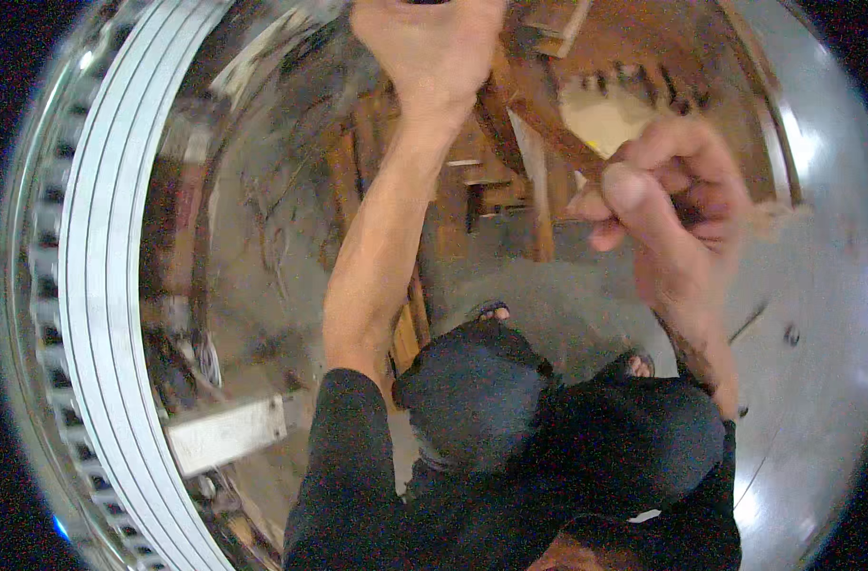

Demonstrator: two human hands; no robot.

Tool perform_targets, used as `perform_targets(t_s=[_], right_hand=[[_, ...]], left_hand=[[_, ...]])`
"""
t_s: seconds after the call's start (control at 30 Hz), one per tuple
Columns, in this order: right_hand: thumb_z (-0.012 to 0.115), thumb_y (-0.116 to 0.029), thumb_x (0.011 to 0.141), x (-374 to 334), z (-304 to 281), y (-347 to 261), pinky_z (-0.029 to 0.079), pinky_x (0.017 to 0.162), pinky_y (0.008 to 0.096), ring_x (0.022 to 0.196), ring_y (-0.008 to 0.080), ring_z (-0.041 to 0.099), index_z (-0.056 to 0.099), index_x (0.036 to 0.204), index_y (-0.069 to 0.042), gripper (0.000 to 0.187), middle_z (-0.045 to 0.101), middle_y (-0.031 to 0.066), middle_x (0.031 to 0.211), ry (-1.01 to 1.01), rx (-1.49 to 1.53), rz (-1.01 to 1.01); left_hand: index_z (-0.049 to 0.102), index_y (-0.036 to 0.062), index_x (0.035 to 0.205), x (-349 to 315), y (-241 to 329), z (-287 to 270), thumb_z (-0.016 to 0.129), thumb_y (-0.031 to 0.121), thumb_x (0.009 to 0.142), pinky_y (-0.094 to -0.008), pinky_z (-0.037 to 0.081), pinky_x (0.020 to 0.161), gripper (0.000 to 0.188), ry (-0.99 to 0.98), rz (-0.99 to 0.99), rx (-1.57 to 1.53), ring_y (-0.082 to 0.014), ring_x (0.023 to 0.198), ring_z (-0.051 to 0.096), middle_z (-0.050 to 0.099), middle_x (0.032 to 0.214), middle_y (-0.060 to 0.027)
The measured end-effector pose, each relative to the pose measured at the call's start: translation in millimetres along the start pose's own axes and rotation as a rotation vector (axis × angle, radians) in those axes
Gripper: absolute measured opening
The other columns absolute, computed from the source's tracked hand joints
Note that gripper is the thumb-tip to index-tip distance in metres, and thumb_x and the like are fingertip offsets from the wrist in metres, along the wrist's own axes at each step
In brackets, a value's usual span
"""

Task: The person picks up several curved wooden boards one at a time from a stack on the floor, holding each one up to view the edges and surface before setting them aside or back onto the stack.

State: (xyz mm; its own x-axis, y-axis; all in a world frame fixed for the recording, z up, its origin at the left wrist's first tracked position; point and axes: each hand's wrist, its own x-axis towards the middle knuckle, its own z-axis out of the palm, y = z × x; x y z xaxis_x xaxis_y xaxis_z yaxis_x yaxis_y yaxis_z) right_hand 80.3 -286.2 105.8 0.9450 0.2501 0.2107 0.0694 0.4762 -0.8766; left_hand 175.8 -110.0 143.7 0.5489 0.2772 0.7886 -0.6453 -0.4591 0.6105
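Observation:
My left hand (pixel 429 52) reaches far out to the top edge of the picture. Its fingers run out of view, with a bit of something dark at the very edge, so its grip cannot be told. Right of the middle, my right hand (pixel 686 195) is raised with its fingers curled and the thumb pressed toward the index finger. Whatever sits in that pinch is too blurred to make out. Behind the right hand is a brown wooden structure (pixel 534 109) of slanting boards. A pale cream patch (pixel 605 105) with dark marks at its edge lies just beyond the fingertips.
A long white ribbed panel (pixel 101 257) curves down the left side. A pale metal bar (pixel 229 433) juts out from it at lower left. On the grey concrete floor (pixel 567 300) lie a thin stick (pixel 748 322) and a small dark round thing (pixel 791 333).

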Motion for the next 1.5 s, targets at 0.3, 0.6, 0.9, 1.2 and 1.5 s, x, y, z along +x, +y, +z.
perform_targets(t_s=[0.3, 0.6, 0.9, 1.2, 1.5], right_hand=[[0.064, -0.008, 0.092, -7.8, -62.7, 57.7, 0.052, 0.071, 0.0265, 0.078, 0.0133, 0.065, 0.065, 0.102, 0.001, 0.013, 0.068, 0.0058, 0.085, -0.072, -0.45, 0.17], [0.065, -0.011, 0.093, -38.9, -109.9, 84.1, 0.055, 0.075, 0.0293, 0.084, 0.0167, 0.067, 0.066, 0.101, 0.001, 0.014, 0.067, 0.0064, 0.088, 0.043, -0.52, 0.446], [0.067, -0.01, 0.091, -12.1, -160.6, 59.1, 0.052, 0.078, 0.0279, 0.086, 0.0121, 0.063, 0.066, 0.107, -0.003, 0.018, 0.069, 0.0048, 0.094, 0.213, -1.021, 0.181], [0.074, -0.036, 0.085, 59.9, -335.5, 11.4, 0.051, 0.09, 0.0451, 0.102, 0.0308, 0.063, 0.062, 0.125, -0.008, 0.05, 0.067, 0.0156, 0.111, 0.675, -2.023, -0.325], [0.073, -0.035, 0.082, 75.8, -352.0, -13.3, 0.052, 0.087, 0.0444, 0.106, 0.0342, 0.063, 0.062, 0.121, -0.003, 0.051, 0.066, 0.0198, 0.113, 0.57, -1.872, 0.357]], left_hand=[[0.06, 0.0021, 0.082, -13.7, -3.7, -254.4, 0.084, 0.035, 0.076, -0.028, 0.044, 0.062, 0.041, -0.034, -0.428, 0.741, -0.0103, 0.067, 0.051, 0.058, 0.073, 0.0004], [0.066, -0.0056, 0.098, -261.6, -82.3, -374.2, 0.082, 0.045, 0.073, -0.0408, 0.051, 0.068, 0.059, -0.213, -1.039, 1.221, -0.0292, 0.072, 0.065, 0.07, 0.083, -0.0184], [0.05, -0.002, 0.135, -320.9, -74.6, -377.4, 0.076, 0.041, 0.082, -0.0468, 0.043, 0.104, 0.074, -0.515, -1.017, 1.413, -0.0382, 0.121, 0.054, 0.052, 0.138, -0.0242], [0.051, 0.0024, 0.135, -292.5, -121.0, -415.4, 0.068, 0.02, 0.092, -0.0451, 0.04, 0.106, 0.05, -0.265, -0.568, 1.054, -0.0339, 0.133, 0.043, 0.047, 0.143, -0.0185], [0.054, -0.0006, 0.13, -181.3, -62.7, -281.8, 0.066, 0.011, 0.092, -0.0374, 0.049, 0.093, 0.041, -0.401, -0.256, 1.021, -0.028, 0.124, 0.05, 0.047, 0.142, -0.016]])
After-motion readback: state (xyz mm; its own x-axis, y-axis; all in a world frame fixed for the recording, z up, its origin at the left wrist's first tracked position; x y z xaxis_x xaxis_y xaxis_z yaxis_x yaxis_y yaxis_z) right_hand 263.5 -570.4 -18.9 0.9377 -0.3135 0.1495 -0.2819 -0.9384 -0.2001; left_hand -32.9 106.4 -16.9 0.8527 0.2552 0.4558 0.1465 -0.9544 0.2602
